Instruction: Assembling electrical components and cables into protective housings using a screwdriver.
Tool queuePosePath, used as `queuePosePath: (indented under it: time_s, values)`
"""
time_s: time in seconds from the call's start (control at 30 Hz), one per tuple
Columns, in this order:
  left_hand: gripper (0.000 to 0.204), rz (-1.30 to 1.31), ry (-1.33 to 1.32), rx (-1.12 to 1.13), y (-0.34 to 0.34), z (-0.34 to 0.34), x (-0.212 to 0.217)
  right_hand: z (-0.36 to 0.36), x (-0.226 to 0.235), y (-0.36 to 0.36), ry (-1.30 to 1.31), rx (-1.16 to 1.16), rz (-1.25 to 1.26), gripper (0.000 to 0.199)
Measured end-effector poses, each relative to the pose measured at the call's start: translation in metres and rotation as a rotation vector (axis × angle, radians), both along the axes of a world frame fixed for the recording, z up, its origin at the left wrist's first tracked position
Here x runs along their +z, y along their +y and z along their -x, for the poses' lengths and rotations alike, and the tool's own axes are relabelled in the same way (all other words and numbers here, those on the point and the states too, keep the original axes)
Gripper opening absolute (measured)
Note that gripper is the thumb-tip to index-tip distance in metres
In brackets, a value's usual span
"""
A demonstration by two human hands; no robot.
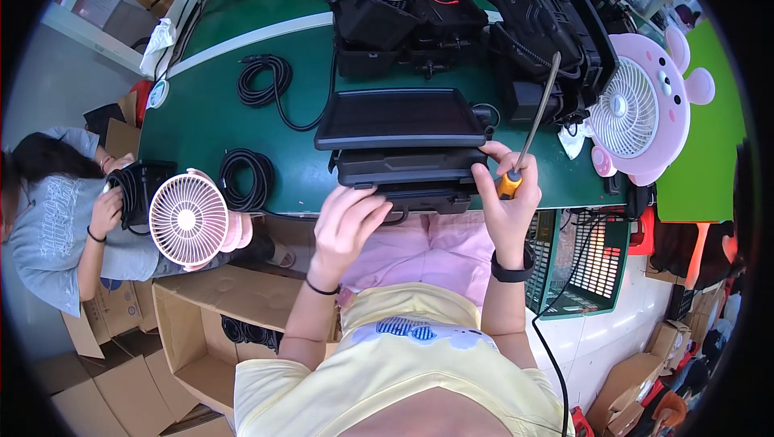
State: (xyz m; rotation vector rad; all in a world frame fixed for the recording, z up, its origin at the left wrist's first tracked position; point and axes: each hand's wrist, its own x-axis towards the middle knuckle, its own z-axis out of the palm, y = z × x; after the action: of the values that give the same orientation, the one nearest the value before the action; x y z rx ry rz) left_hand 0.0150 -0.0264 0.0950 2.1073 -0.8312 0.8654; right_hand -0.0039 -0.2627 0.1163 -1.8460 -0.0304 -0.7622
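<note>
A black plastic case (415,167) rests at the near edge of the green table, with a flat, rimmed black panel (395,118) along its far upper side. My left hand (347,227) is at the case's near left edge, its bent fingers closed against it; the thumb's contact is hard to see. In my right hand (513,203) is a screwdriver, its yellow handle (509,185) held in the palm and its long metal shaft slanting up and away. The thumb and index finger of that same hand touch the case's right end.
Coiled black cables (264,82) lie on the left of the green table (201,122). Several black cases (375,18) are stacked at the back. A pink fan (633,106) stands right, another fan (189,219) left, beside a seated co-worker (64,211). Below are a cardboard box (222,292) and green crate (601,276).
</note>
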Motion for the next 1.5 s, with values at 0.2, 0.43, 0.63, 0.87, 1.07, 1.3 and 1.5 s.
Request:
queuePosePath:
  time_s: [0.2, 0.43, 0.63, 0.87, 1.07, 1.3, 1.5]
  values:
    - [0.070, 0.495, 0.311, 0.194, -0.014, 0.010, -0.041, -0.007, 0.003, 0.006, 0.018, -0.116, 0.041, 0.030]
    - [0.059, 0.548, 0.338, 0.162, -0.015, 0.002, -0.035, -0.026, 0.011, 0.008, 0.042, -0.172, 0.055, 0.028]
    - [0.037, 0.554, 0.441, 0.140, -0.019, -0.002, -0.028, -0.029, 0.014, 0.002, 0.133, -0.183, 0.184, 0.030]
    - [0.068, 0.382, 0.361, 0.089, -0.020, -0.005, -0.024, -0.021, 0.006, 0.002, 0.103, -0.121, 0.052, 0.031]
    - [0.032, 0.349, 0.240, -0.048, -0.012, -0.016, -0.029, -0.022, -0.001, 0.003, 0.100, -0.110, -0.008, 0.031]
    - [0.046, 0.675, 0.456, 0.069, -0.021, -0.005, -0.025, -0.021, -0.004, 0.002, 0.071, -0.048, -0.122, 0.031]
    - [0.042, 0.447, 0.408, 0.153, -0.018, -0.007, -0.033, -0.016, -0.009, 0.006, 0.077, -0.040, -0.247, 0.033]
